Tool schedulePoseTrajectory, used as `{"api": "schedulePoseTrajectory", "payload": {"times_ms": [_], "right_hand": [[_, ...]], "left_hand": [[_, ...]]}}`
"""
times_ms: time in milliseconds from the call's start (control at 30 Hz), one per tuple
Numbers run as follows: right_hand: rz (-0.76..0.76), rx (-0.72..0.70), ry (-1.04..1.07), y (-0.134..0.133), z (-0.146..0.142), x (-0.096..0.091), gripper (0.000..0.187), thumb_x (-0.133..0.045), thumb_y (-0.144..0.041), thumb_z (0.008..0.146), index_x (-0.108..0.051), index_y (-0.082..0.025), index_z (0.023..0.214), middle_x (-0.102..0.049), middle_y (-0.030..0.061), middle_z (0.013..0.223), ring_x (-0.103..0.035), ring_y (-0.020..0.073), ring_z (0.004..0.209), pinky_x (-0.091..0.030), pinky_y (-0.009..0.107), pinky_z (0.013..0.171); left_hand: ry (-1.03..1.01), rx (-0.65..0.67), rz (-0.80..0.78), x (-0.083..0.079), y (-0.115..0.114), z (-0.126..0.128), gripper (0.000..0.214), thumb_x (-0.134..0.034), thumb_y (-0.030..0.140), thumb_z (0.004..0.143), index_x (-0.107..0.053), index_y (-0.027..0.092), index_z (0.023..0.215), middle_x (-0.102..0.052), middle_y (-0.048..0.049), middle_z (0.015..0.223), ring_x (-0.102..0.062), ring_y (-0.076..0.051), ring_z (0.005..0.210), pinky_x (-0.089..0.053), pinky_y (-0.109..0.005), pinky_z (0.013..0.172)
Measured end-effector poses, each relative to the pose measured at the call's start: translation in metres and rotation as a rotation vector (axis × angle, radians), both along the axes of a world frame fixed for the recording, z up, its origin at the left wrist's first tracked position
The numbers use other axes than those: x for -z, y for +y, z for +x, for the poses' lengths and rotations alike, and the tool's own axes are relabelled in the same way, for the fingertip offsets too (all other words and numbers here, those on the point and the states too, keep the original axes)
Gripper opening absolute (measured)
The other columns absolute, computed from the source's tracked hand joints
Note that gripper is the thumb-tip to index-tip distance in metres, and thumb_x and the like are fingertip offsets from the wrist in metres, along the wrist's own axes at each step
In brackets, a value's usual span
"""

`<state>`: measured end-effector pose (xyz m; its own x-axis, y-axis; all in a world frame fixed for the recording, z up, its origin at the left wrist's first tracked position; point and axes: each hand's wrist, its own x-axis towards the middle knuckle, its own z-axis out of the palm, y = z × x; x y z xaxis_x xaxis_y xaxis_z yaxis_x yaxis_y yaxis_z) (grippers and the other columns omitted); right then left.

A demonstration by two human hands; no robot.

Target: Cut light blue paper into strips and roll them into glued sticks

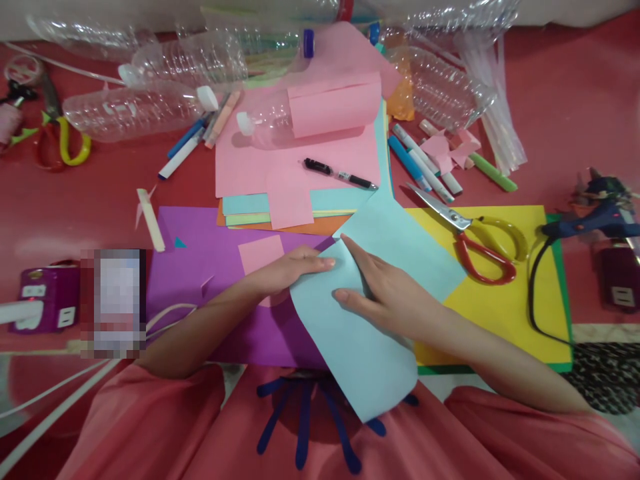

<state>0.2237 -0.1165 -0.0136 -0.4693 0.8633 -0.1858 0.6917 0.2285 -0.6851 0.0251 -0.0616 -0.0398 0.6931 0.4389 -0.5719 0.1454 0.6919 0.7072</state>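
A light blue sheet of paper (360, 340) is bent over on itself, its near part hanging past the table's front edge. My left hand (305, 263) grips its left edge, thumb on top and the other fingers partly hidden. My right hand (385, 290) holds the fold, fingers stretched along it and thumb on the near face. Beneath lie purple paper (200, 273) and yellow paper (500, 320). Scissors (465, 230) with red and yellow handles rest to the right of my right hand. A black pen (340, 173) lies on pink paper (245, 170) beyond the hands.
A plastic bottle (270, 127) partly wrapped in pink paper lies on the stack. More clear bottles (135, 110), markers (410, 157) and glue sticks (500, 107) spread along the back. A blurred-out phone (117, 300) and a purple socket box (47, 297) sit left; a glue gun (595, 220) sits right.
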Motion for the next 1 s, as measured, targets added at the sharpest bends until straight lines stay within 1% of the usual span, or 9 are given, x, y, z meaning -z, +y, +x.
{"api": "schedulePoseTrajectory", "payload": {"times_ms": [233,367,467,567,667,733,800,867,1000], "right_hand": [[0.072,-0.002,-0.107,-0.002,0.009,-0.023,0.075,-0.056,-0.054,0.088,-0.038,-0.014,0.149,-0.070,0.0185,0.121,-0.071,0.0341,0.103,-0.058,0.044,0.077],[0.138,-0.016,-0.196,-0.009,0.017,-0.017,0.061,-0.056,-0.040,0.088,-0.046,-0.012,0.141,-0.077,0.0144,0.098,-0.074,0.0304,0.077,-0.052,0.035,0.057],[0.070,0.001,-0.286,-0.011,0.026,-0.011,0.046,-0.051,-0.029,0.089,-0.053,-0.014,0.132,-0.076,0.0103,0.083,-0.071,0.0269,0.063,-0.043,0.030,0.049],[-0.154,-0.080,-0.326,-0.008,0.036,-0.019,0.044,-0.050,-0.026,0.089,-0.054,-0.012,0.131,-0.075,0.0102,0.079,-0.071,0.0263,0.065,-0.041,0.029,0.052],[-0.615,-0.403,-0.085,-0.001,0.044,-0.038,0.041,-0.056,-0.029,0.087,-0.059,-0.013,0.125,-0.075,0.0091,0.088,-0.071,0.0213,0.076,-0.045,0.025,0.059],[-0.942,-0.625,0.169,0.005,0.045,-0.048,0.040,-0.062,-0.032,0.084,-0.063,-0.012,0.119,-0.075,0.0090,0.098,-0.071,0.0183,0.083,-0.047,0.022,0.063],[-1.106,-0.701,0.327,0.013,0.045,-0.050,0.043,-0.065,-0.035,0.082,-0.065,-0.010,0.116,-0.074,0.0098,0.104,-0.070,0.0174,0.088,-0.048,0.020,0.065],[-1.028,-0.630,0.311,0.023,0.044,-0.045,0.046,-0.063,-0.038,0.084,-0.063,-0.010,0.120,-0.072,0.0108,0.110,-0.069,0.0185,0.092,-0.049,0.021,0.069],[-0.565,-0.360,-0.064,0.048,0.045,-0.025,0.048,-0.055,-0.039,0.088,-0.056,-0.015,0.130,-0.069,0.0123,0.118,-0.067,0.0247,0.100,-0.049,0.031,0.082]], "left_hand": [[0.134,-0.085,0.323,0.008,-0.006,-0.001,0.063,-0.058,0.078,0.074,-0.070,0.017,0.086,-0.072,-0.0055,0.087,-0.066,-0.021,0.082,-0.052,-0.030,0.071],[0.118,-0.045,0.530,0.008,-0.010,0.001,0.068,-0.047,0.079,0.081,-0.071,0.018,0.099,-0.070,-0.0050,0.091,-0.063,-0.022,0.089,-0.050,-0.031,0.077],[0.084,-0.069,0.636,0.006,-0.009,0.003,0.065,-0.048,0.076,0.083,-0.070,0.017,0.097,-0.069,-0.0035,0.088,-0.061,-0.019,0.084,-0.048,-0.030,0.076],[0.028,-0.244,0.695,0.007,-0.006,0.004,0.059,-0.048,0.071,0.086,-0.069,0.017,0.090,-0.067,-0.0040,0.082,-0.060,-0.016,0.077,-0.048,-0.029,0.074],[-0.016,-0.391,0.691,0.010,-0.004,0.004,0.053,-0.049,0.067,0.089,-0.066,0.017,0.082,-0.064,-0.0031,0.073,-0.058,-0.013,0.068,-0.046,-0.026,0.064],[-0.041,-0.365,0.611,0.014,-0.004,0.004,0.051,-0.050,0.065,0.089,-0.064,0.017,0.082,-0.063,-0.0022,0.072,-0.058,-0.012,0.062,-0.042,-0.024,0.054],[-0.074,-0.283,0.481,0.016,-0.005,0.005,0.051,-0.049,0.066,0.088,-0.062,0.017,0.086,-0.064,-0.0018,0.073,-0.058,-0.011,0.056,-0.040,-0.023,0.048],[-0.112,-0.212,0.367,0.019,-0.004,0.005,0.055,-0.046,0.069,0.088,-0.061,0.017,0.087,-0.064,-0.0020,0.072,-0.058,-0.011,0.054,-0.042,-0.024,0.048],[-0.121,-0.189,0.301,0.019,0.000,0.006,0.063,-0.039,0.077,0.084,-0.058,0.017,0.080,-0.062,-0.0021,0.069,-0.058,-0.012,0.057,-0.047,-0.026,0.056]]}}
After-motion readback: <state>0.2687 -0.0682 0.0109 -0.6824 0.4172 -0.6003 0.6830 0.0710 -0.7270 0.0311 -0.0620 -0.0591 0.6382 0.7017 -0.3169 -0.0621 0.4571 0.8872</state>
